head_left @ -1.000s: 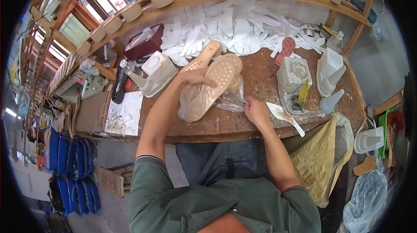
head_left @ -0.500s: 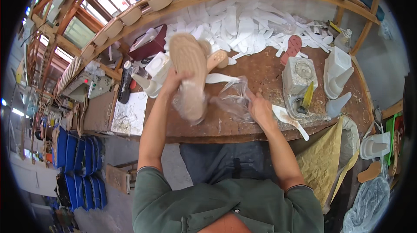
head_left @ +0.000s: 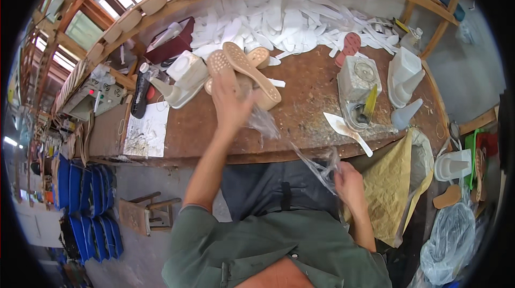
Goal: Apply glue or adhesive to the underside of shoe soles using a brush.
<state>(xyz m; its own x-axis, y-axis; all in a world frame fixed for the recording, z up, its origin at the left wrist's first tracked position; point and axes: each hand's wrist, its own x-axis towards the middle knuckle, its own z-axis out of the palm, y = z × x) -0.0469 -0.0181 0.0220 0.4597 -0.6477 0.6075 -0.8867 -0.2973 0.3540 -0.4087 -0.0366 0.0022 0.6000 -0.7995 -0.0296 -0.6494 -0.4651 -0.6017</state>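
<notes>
My left hand point(head_left: 230, 103), slightly blurred, is closed round a beige shoe sole point(head_left: 218, 64) at the small pile on the workbench. Leaning across the pile beside my fingers is another beige wedge sole point(head_left: 253, 73) with a dotted top. A further sole point(head_left: 259, 57) shows partly behind it. Clear plastic film point(head_left: 264, 122) hangs by my left palm, and how it is held there cannot be made out. At the bench's front edge, my right hand point(head_left: 351, 183) pinches a crumpled strip of clear plastic point(head_left: 320, 169).
White insole pieces point(head_left: 279, 19) lie heaped along the back. To the right stand a box-shaped holder point(head_left: 360, 78), a white holder point(head_left: 405, 76) and a white spatula-shaped piece point(head_left: 348, 133). A yellow sack point(head_left: 391, 191) hangs at the front right. A wooden stool point(head_left: 140, 214) stands lower left.
The large sole in my left hand has gone from above the bench to the pile. My right hand has moved right and toward me, drawing plastic with it. The view has shifted slightly.
</notes>
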